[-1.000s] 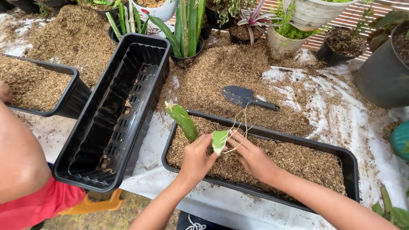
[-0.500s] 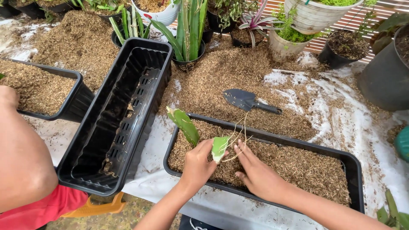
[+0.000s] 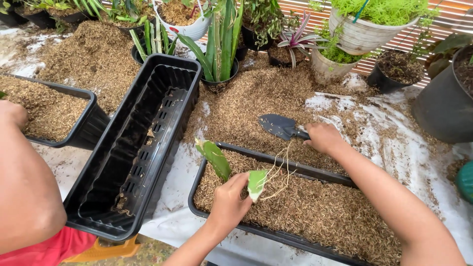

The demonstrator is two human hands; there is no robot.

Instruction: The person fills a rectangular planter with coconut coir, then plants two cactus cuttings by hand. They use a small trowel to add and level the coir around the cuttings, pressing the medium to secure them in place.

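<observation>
My left hand (image 3: 230, 203) holds a green cactus cutting (image 3: 217, 158) with pale dangling roots (image 3: 279, 173) over a black planter tray (image 3: 276, 156) filled with brown husk mix. My right hand (image 3: 323, 137) has reached to the far side of that tray and is closed on the handle of a small dark trowel (image 3: 277, 125), which lies on loose husk mix on the white sheet.
A deep, nearly bare black planter box (image 3: 139, 143) stands left of my tray. Another person's arm (image 3: 24, 182) is at the far left beside a third husk-filled tray (image 3: 81, 130). Potted plants (image 3: 220, 44) line the back; a large dark pot (image 3: 441, 101) is at right.
My right hand left the cutting's roots and moved back and right to the trowel handle. My left hand keeps hold of the cutting.
</observation>
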